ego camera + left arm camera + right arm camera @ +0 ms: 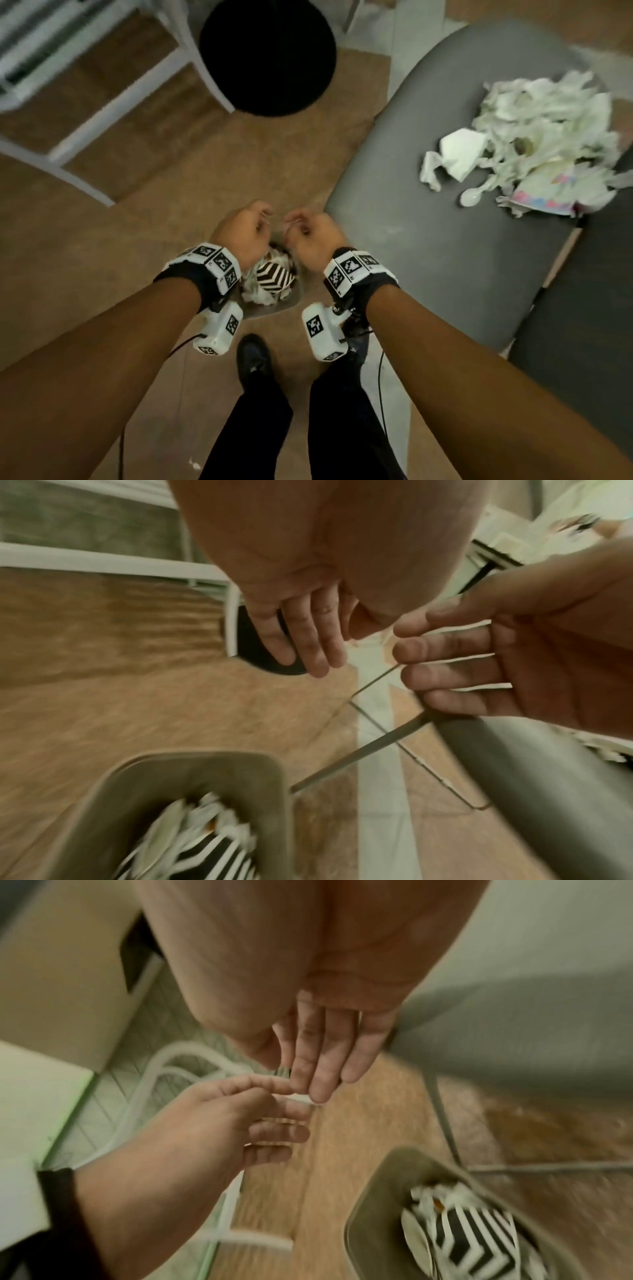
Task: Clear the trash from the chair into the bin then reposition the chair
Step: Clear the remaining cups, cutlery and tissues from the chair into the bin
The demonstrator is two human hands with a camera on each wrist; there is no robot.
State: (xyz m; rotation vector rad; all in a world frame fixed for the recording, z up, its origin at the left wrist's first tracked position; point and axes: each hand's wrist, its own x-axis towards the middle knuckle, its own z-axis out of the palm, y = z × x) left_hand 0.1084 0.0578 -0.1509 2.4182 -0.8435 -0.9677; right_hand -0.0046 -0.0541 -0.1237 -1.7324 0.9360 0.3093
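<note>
The grey chair seat at the right carries a pile of crumpled white tissues, a white plastic spoon and a colourful wrapper. A grey bin stands on the floor left of the chair, with a black-and-white striped box and tissues inside. My left hand and right hand hover close together above the bin, fingers relaxed and pointing down, fingertips nearly touching. A tiny white scrap shows at the fingertips. In the wrist views the bin rim lies below both hands.
A round black object sits on the floor ahead, beside a white furniture frame. A second dark seat adjoins the chair on the right. My legs and a black shoe stand just behind the bin. The floor is brown wood.
</note>
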